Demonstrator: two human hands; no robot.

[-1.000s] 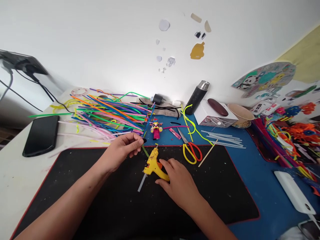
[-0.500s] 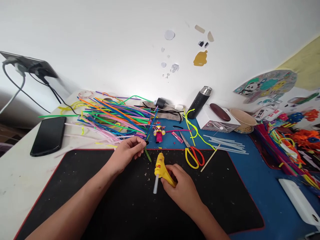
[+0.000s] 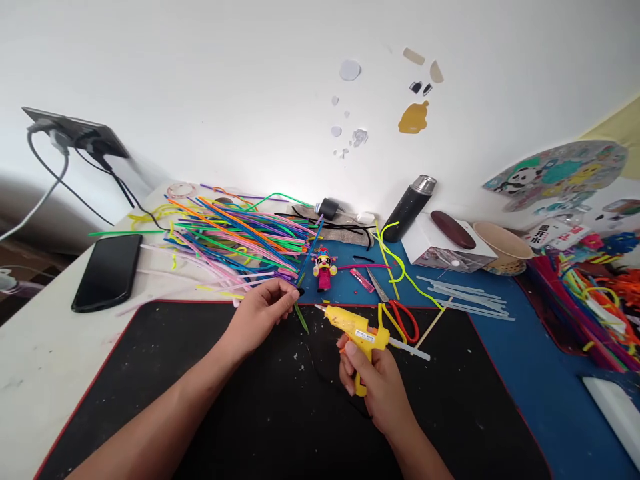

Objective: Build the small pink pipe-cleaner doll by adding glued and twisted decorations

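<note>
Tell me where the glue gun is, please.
In the head view, the glue gun is right of centre, in the right hand, over the black mat.

White label (image 3: 554,235) on the clear bottle (image 3: 571,217): I read the black characters 开水; adjacent red characters are unclear. White sticker (image 3: 365,336) on the glue gun (image 3: 345,320): print present, too small for me to read remotely.
</note>
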